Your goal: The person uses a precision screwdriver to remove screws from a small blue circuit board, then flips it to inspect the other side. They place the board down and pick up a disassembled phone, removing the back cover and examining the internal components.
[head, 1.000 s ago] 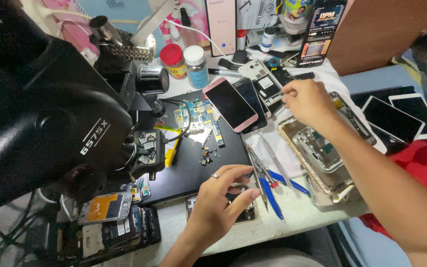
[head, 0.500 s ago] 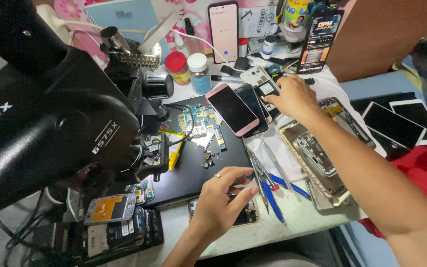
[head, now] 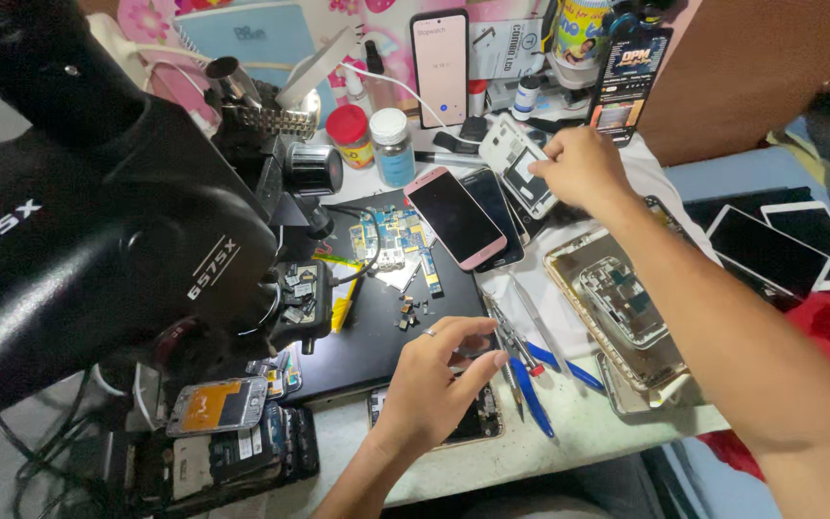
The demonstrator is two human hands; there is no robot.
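Reaching to 12 o'clock, right hand (head: 580, 171) has fingers curled on an opened white phone shell (head: 523, 165) at bench's (head: 588, 423) far edge; left hand (head: 434, 380), fingers loosely apart, hovers by blue-handled pliers (head: 530, 380) w/ black mat (head: 377, 327) at 10 o'clock.

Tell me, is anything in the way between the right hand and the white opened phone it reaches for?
No, nothing visible is in the way. The right hand has its fingertips right at the white opened phone. The pink phone and dark phone lie nearer the person, off to the side.
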